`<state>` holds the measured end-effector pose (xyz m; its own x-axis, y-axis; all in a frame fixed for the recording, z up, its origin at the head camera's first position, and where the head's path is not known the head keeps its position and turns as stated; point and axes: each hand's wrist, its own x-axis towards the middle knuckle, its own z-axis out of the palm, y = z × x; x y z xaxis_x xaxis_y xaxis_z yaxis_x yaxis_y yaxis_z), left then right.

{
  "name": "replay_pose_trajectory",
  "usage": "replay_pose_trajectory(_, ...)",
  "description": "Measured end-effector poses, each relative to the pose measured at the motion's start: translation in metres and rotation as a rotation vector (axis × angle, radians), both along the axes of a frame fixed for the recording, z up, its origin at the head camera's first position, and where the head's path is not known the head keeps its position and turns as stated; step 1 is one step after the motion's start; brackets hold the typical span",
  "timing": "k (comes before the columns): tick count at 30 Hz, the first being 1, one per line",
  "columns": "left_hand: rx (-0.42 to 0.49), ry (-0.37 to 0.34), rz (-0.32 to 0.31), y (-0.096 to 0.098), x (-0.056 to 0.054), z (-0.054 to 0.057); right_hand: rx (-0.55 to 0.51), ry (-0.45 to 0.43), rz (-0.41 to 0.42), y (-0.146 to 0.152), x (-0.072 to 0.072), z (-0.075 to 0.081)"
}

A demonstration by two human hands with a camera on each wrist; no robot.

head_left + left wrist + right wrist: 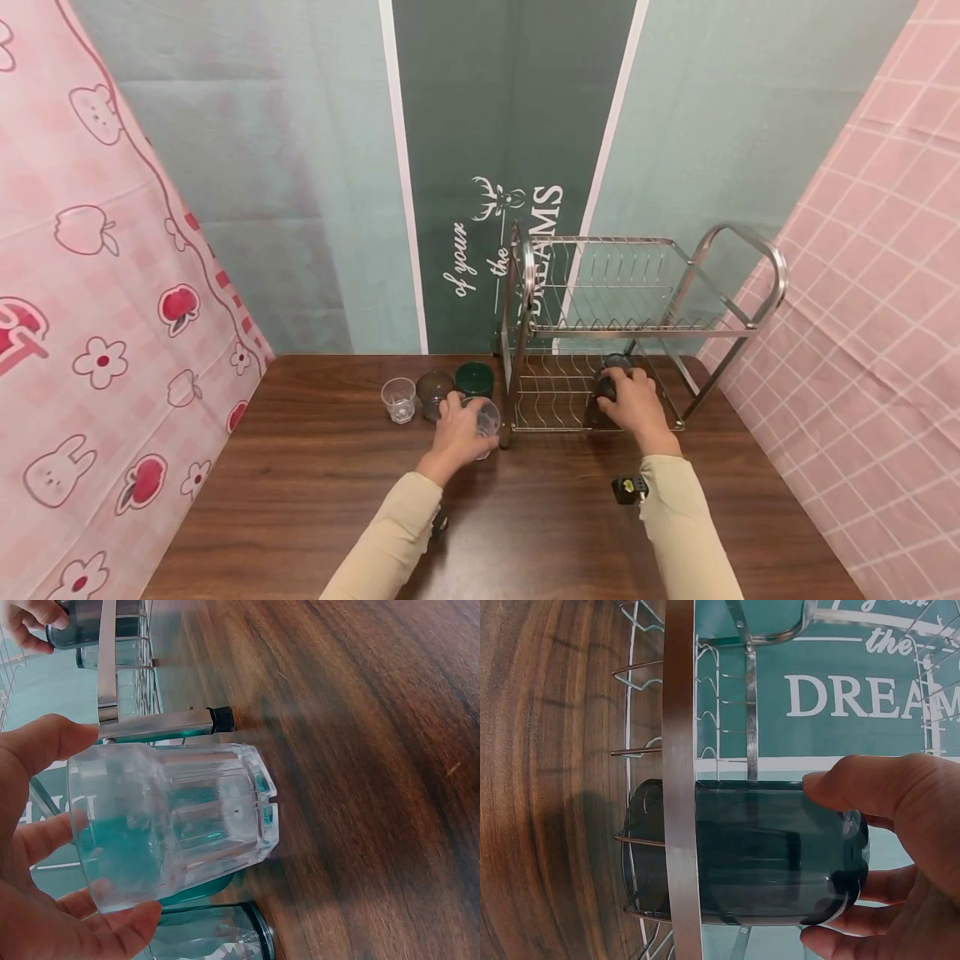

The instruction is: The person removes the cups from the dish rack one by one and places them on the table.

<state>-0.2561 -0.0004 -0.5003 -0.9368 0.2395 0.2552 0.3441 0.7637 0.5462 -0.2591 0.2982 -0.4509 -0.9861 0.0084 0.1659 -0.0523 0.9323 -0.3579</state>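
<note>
My left hand [456, 435] grips a clear tumbler [206, 817] around its rim, thumb on one side and fingers on the other. The tumbler's faceted base is close over the table, just left of the rack's front leg. In the lower tier of the metal dish rack [637, 333], my right hand [637, 404] holds a dark tinted glass [765, 847] by its upper end, thumb opposite the fingers. The glass stands behind the rack's front bar, its lower end at the wires. Behind it a second glass [617, 360] shows partly.
Left of the rack stand another clear tumbler [399, 402], a brownish glass [433, 392] and a green glass [474, 379], close to my left hand. A small black device [627, 490] is at the right wrist. Curtains [337, 167] hang behind the wooden table [300, 500].
</note>
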Motion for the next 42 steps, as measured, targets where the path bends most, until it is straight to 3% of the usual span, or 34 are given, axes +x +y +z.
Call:
replay_pose_trajectory(7,-0.049,-0.008,0.025,0.003,0.000,0.000,-0.033,0.003,0.002,-0.003,0.001,-0.002)
replay_pose_trajectory(19,-0.046,-0.031,0.007,0.004,0.000,0.000,-0.055,-0.002,-0.007,-0.002,0.000,-0.006)
replay_pose_trajectory(23,-0.061,-0.042,0.002,0.002,0.002,0.005,-0.057,-0.001,0.005,-0.001,0.001,-0.003)
replay_pose_trajectory(32,-0.070,-0.054,-0.010,-0.006,0.005,0.020,-0.031,0.097,0.041,0.003,0.005,0.009)
replay_pose_trajectory(36,-0.067,-0.010,-0.021,-0.009,0.010,0.023,-0.062,0.073,0.021,0.000,0.014,0.013)
replay_pose_trajectory(42,-0.051,0.110,-0.002,-0.014,0.017,0.030,-0.125,0.133,0.002,-0.008,0.026,0.020)
